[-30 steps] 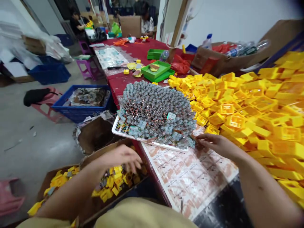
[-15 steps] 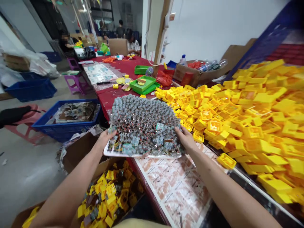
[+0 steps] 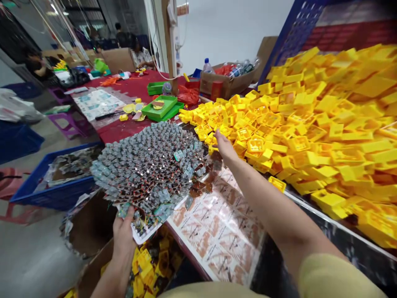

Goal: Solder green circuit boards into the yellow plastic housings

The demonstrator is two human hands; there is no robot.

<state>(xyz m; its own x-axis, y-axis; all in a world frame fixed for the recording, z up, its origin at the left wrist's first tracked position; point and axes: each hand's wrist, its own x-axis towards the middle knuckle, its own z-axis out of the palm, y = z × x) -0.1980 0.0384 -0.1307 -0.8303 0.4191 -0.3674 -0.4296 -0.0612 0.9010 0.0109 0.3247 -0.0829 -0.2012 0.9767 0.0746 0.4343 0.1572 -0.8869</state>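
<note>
A white tray (image 3: 141, 236) heaped with several small grey electronic parts (image 3: 149, 165) juts out over the table's near edge. My left hand (image 3: 123, 231) is shut on the tray's near corner, thumb on top. My right hand (image 3: 225, 147) reaches to the tray's far right side, where it meets a big pile of yellow plastic housings (image 3: 297, 120); its fingers are partly hidden, so its grip is unclear. A few grey parts (image 3: 198, 191) lie loose on the printed sheet (image 3: 217, 231) covering the table.
A cardboard box of yellow and grey pieces (image 3: 149, 265) sits under the tray at floor level. A blue crate (image 3: 46, 194) stands left. Green trays (image 3: 161, 108), a water bottle (image 3: 206, 66) and a cardboard box (image 3: 229, 82) sit farther back. People work at the far end.
The tray has swung left and off the table edge. My left hand moved from the tray's left side to its near corner; my right hand shifted to the far right side by the yellow pile.
</note>
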